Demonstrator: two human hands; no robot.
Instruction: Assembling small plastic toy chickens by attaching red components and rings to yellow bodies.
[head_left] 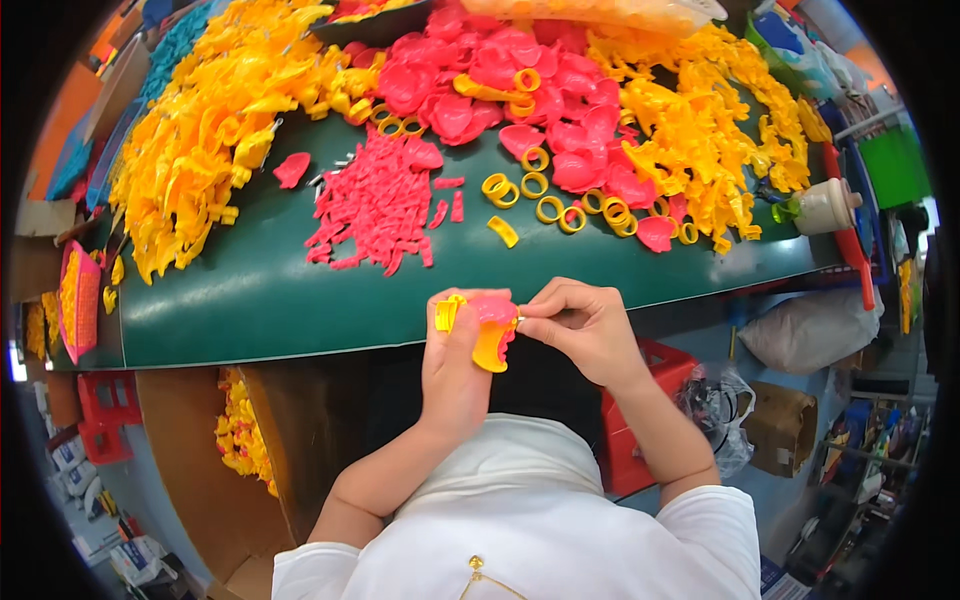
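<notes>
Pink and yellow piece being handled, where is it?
Head view, centre: the piece is in the left hand, by the near edge of the green table, the right hand at its right.

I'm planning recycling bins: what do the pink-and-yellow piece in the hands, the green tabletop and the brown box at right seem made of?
Pink-and-yellow piece: probably moulded plastic, glossy and evenly coloured.
Green tabletop: perhaps laminate or vinyl, smooth with soft reflections.
Brown box: likely matte cardboard, with dull tan panels.

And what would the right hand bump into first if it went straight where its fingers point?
Probably the pink-and-yellow piece in the left hand. The right hand points its fingers at that; whether they touch is unclear.
</notes>
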